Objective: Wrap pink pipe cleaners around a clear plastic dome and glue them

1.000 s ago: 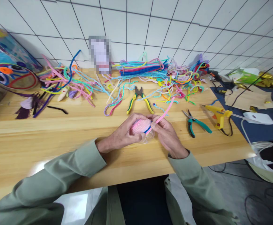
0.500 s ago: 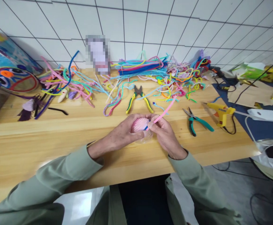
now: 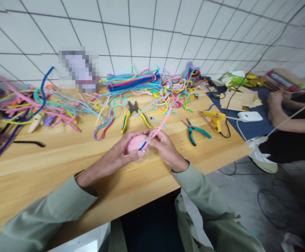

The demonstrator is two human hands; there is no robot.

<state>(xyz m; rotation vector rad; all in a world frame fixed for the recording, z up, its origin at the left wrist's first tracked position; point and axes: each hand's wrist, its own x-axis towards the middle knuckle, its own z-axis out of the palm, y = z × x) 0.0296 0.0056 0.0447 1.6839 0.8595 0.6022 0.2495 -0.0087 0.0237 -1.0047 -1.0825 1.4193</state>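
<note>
My left hand is wrapped round a rounded piece covered in rows of pink pipe cleaner, with a dark blue strip crossing its right side. Clear plastic shows beneath the covered part, just above the tabletop. In my right hand, the thumb and fingers pinch a pink pipe cleaner against the piece's right edge. Its loose end points up and to the right. The fingers partly hide the far side of the piece.
Beyond my hands lie yellow-green cutters. Teal pliers and a yellow glue gun rest to the right. Heaps of pipe cleaners line the tiled wall. At far right, another person's arms reach over a dark blue surface.
The view has swung to the right, bringing another person's arms into sight. Both hands keep their hold on the piece, and slightly more of the blue strip shows.
</note>
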